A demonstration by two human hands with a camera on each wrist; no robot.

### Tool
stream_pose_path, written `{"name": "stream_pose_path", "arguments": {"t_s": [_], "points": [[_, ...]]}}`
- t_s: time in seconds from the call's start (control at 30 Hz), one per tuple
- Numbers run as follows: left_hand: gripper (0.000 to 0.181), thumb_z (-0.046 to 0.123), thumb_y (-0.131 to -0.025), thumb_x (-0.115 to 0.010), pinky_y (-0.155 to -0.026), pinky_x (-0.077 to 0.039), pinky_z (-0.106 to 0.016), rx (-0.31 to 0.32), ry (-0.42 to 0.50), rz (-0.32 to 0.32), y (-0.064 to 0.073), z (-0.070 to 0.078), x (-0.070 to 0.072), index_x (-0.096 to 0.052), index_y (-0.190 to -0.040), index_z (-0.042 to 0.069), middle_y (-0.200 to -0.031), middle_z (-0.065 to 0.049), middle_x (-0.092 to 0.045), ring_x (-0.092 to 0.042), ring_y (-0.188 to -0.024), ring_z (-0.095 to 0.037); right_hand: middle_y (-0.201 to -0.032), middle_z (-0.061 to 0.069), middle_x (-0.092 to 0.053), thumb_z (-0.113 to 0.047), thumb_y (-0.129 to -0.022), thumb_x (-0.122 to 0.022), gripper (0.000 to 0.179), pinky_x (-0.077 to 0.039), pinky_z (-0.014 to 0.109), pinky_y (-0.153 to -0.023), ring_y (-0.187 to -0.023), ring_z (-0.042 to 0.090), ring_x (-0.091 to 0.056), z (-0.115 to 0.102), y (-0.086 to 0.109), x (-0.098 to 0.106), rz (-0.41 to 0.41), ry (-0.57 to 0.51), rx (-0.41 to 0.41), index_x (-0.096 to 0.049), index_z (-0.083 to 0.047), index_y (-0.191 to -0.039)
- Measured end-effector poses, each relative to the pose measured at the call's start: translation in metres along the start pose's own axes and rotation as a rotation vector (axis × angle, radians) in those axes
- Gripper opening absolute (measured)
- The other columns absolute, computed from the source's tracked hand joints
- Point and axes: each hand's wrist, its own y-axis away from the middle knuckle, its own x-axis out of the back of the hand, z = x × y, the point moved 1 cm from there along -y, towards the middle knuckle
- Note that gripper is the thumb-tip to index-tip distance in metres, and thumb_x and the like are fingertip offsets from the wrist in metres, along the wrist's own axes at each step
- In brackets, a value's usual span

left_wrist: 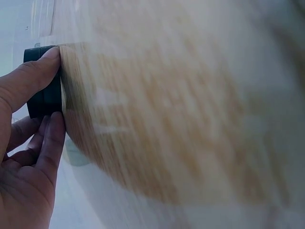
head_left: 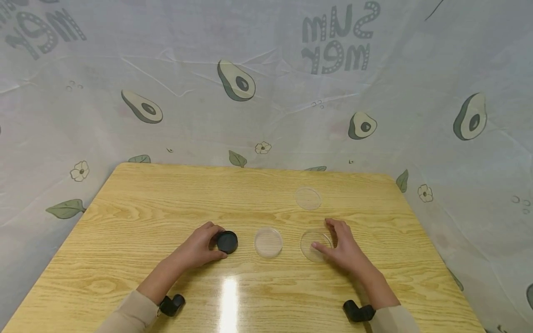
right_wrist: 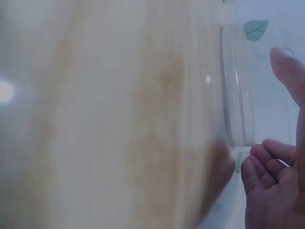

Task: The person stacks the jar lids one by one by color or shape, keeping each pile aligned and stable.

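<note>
My left hand [head_left: 200, 247] pinches a small black round container [head_left: 227, 243] by its sides, and the container stands on the table. In the left wrist view the thumb presses one side of the black container [left_wrist: 45, 81] and the fingertips press the opposite side. On the right, my right hand [head_left: 344, 248] is spread at a clear round dish [head_left: 310, 245], with the thumb over it. The right wrist view has this clear dish [right_wrist: 238, 90] close to the fingertips, while the thumb stands apart from it. A second clear round dish [head_left: 268, 242] lies between the hands.
Farther back on the wooden table [head_left: 187, 189] lies a thin clear disc [head_left: 308, 198], possibly a lid. A printed cloth [head_left: 283, 115] hangs behind the table and along its sides. Black devices are worn at both wrists.
</note>
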Motion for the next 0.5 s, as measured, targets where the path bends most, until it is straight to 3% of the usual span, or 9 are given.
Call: {"name": "stream_pose_path", "arguments": {"t_s": [0.5], "points": [[0.051,0.022,-0.083,-0.09,-0.082,-0.055,-0.03,0.01,-0.009,-0.009,0.0,0.0,0.0,-0.067,-0.124,0.001,-0.106,-0.006,-0.061,-0.06,-0.093,-0.012,-0.155,0.034,-0.037,-0.038,-0.099,-0.073,0.089,-0.037,0.067,-0.116,-0.144,0.051,-0.039,0.003,-0.032,0.018,-0.013,0.014,-0.006,-0.027,0.01,-0.159]]}}
